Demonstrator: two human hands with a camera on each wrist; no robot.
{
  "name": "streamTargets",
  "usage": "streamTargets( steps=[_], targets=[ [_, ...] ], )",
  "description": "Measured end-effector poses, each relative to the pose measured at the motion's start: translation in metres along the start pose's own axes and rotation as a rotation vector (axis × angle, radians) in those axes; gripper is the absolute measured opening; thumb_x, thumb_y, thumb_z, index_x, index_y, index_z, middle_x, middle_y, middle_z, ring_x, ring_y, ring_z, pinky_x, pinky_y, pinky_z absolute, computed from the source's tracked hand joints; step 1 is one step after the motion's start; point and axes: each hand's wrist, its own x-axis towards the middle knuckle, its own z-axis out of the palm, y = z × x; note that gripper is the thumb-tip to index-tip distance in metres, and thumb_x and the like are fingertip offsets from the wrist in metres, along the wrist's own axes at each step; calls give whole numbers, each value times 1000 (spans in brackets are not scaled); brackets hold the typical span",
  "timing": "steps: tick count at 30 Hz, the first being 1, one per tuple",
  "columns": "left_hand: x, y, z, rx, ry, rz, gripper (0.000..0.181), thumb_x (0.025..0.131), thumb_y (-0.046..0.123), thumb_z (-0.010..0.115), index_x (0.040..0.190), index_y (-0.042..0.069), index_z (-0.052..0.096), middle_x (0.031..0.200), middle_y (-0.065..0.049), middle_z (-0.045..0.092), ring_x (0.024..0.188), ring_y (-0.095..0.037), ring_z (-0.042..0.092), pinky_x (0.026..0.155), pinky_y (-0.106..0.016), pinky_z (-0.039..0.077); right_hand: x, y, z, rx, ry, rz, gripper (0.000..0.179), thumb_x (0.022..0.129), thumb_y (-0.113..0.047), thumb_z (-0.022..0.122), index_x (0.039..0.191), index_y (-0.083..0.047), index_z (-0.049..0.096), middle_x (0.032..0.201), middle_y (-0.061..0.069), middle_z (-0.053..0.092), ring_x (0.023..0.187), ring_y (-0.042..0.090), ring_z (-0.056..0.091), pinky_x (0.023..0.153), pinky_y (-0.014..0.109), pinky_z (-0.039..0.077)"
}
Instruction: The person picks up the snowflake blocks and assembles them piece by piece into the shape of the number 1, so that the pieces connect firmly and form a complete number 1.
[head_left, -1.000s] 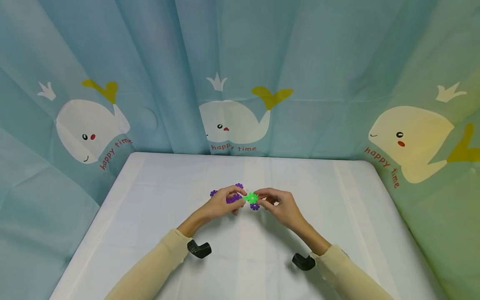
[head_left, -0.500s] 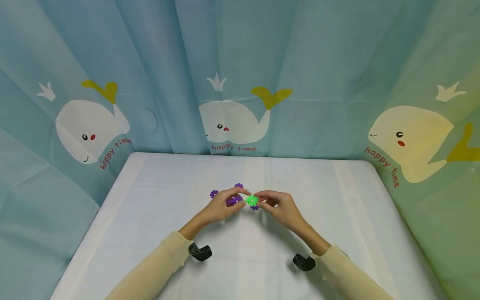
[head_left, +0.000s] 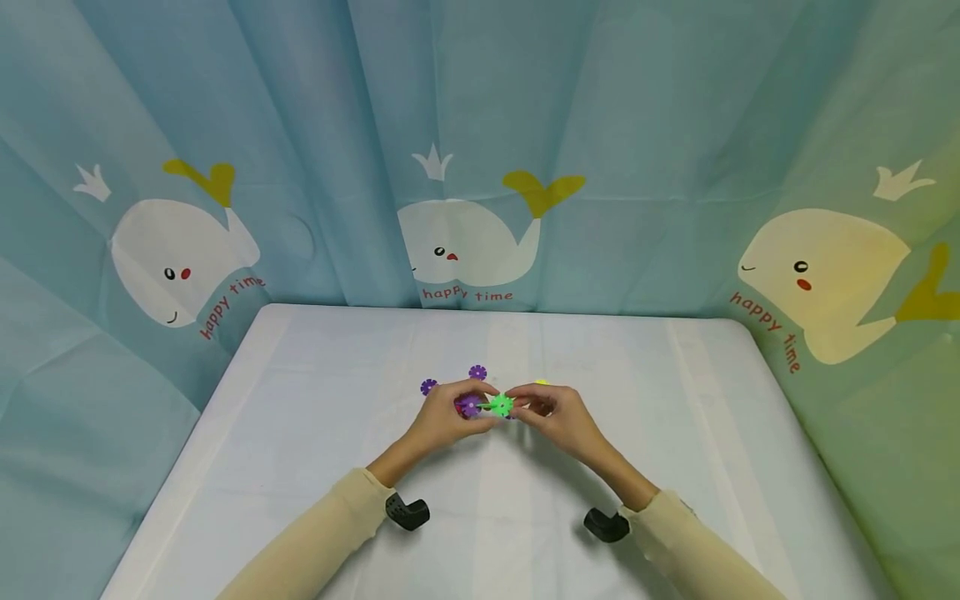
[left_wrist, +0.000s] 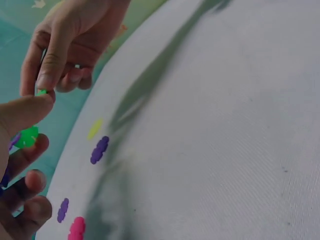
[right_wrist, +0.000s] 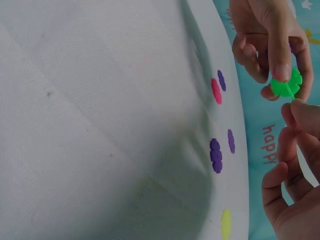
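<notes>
Between the two hands, in the head view, is a cluster of plastic snowflake discs: a bright green disc [head_left: 502, 406] on the right, a purple disc [head_left: 470, 406] on the left and a thin green edge between them. My left hand [head_left: 444, 414] curls round the purple side; in the right wrist view its thumb lies against a green disc [right_wrist: 286, 83]. My right hand [head_left: 561, 410] pinches the green piece at its edge between thumb and index finger, the other fingers loosely bent. The left fingers hide part of the cluster.
Loose snowflake discs lie on the white table [head_left: 480, 517]: purple discs [head_left: 477, 372] behind the hands, a pink disc [right_wrist: 216, 90] and a yellow disc [right_wrist: 226, 223]. A blue-green curtain [head_left: 645, 125] with whales hangs behind the far edge.
My left hand has shifted slightly right and its purple disc has turned to face the head camera. The green disc has dropped slightly. A yellow disc shows behind my right hand.
</notes>
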Motion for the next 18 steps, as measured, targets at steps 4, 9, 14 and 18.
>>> streamTargets(
  steps=[4,9,14,18],
  targets=[
    [-1,0,2,32,25,26,33,79,15,90,110,13,77,98,0,77,88,-11,70,78,-27,56,-1,0,2,1,-4,-3,23,90,-11,80,112,-12,78,93,-1,77,72,9,67,66,28,56],
    [-2,0,3,58,13,43,33,80,13,89,110,10,76,95,-3,77,79,-12,70,68,-23,53,-2,-1,2,0,-8,-10,21,89,-9,80,110,-12,79,92,-1,76,71,10,67,64,28,56],
    [-3,-1,5,48,1,30,34,80,11,89,110,10,74,94,-4,77,80,-12,70,69,-23,53,-2,1,4,2,-18,-2,20,90,-10,80,110,-12,79,94,-1,77,73,10,67,65,27,55],
    [-3,-2,5,57,-5,28,35,80,13,89,110,12,72,95,-4,76,87,-12,71,76,-26,56,-2,4,6,17,-28,6,20,91,-13,80,111,-12,79,94,-1,77,75,11,67,66,28,55]
  ],
)
